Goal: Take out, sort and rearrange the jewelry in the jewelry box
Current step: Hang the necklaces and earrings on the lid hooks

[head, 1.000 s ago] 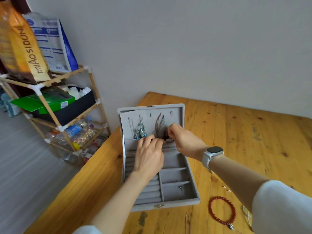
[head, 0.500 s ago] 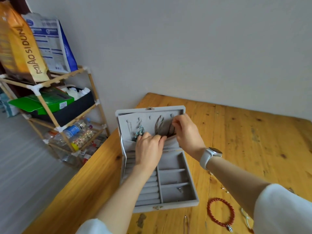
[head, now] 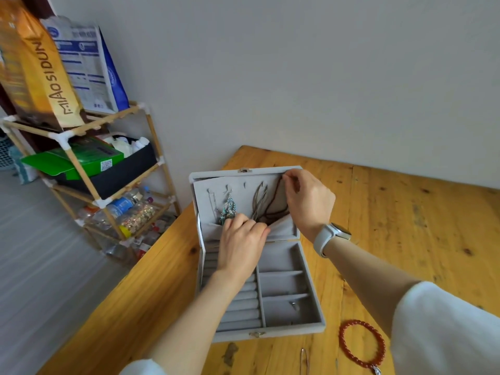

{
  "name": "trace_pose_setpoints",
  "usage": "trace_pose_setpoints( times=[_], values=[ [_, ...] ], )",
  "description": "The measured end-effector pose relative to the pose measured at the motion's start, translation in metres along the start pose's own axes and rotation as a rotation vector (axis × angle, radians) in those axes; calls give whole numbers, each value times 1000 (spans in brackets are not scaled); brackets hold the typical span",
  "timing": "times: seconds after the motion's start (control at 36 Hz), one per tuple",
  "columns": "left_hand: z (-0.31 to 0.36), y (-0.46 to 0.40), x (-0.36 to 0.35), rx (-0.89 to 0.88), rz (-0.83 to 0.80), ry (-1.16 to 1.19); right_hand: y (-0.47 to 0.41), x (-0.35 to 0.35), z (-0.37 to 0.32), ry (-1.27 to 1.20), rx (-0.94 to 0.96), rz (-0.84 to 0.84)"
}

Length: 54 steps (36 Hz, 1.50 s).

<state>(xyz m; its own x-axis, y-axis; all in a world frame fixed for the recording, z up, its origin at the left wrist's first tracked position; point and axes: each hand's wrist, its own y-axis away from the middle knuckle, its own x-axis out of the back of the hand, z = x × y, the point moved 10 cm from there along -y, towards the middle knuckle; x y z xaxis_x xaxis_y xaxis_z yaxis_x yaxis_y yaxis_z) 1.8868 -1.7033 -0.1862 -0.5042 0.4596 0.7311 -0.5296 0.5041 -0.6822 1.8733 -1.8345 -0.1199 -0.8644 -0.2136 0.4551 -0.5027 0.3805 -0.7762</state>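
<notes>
A grey velvet jewelry box (head: 295,331) lies open on the wooden table (head: 405,212), its lid upright. A grey cord necklace (head: 259,198), a teal beaded earring (head: 229,208) and a thin chain (head: 213,201) hang on the lid's hooks. My right hand (head: 308,201) pinches the top of a dark brown necklace (head: 273,209) near the lid's upper right corner. My left hand (head: 240,244) presses on the lid's fabric pocket (head: 281,228), its fingers on the pocket's edge. A small metal piece (head: 293,304) lies in a lower right compartment.
A red bead bracelet (head: 361,345) with a silver charm lies on the table right of the box, a thin metal piece (head: 304,361) at the bottom edge. Left of the table stands a wooden rack (head: 81,163) holding bags, boxes and bottles. A grey wall lies behind.
My right hand has risen from the lid's pocket to the lid's top right corner, drawing the brown necklace up. My left hand has stayed at the pocket.
</notes>
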Motion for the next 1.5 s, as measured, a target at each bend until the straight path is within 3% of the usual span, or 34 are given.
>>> trace_pose_setpoints(
  times=[0.19, 0.42, 0.67, 1.11, 1.5],
  values=[
    [2, 2, 2, -14, -20, 5, 6, -7, 9, 42, -69, 33],
    [0, 3, -4, -2, -45, 13, 15, -6, 0, 126, 114, 10],
    [1, 5, -1, 13, -48, 37, 23, -9, -4, 91, 130, -77],
    [1, 11, -3, 17, -73, 52, 50, -27, -20, 449, 435, -277],
    [3, 18, -2, 115, -213, 90, 87, 14, -1, 224, 309, -515]
  ],
)
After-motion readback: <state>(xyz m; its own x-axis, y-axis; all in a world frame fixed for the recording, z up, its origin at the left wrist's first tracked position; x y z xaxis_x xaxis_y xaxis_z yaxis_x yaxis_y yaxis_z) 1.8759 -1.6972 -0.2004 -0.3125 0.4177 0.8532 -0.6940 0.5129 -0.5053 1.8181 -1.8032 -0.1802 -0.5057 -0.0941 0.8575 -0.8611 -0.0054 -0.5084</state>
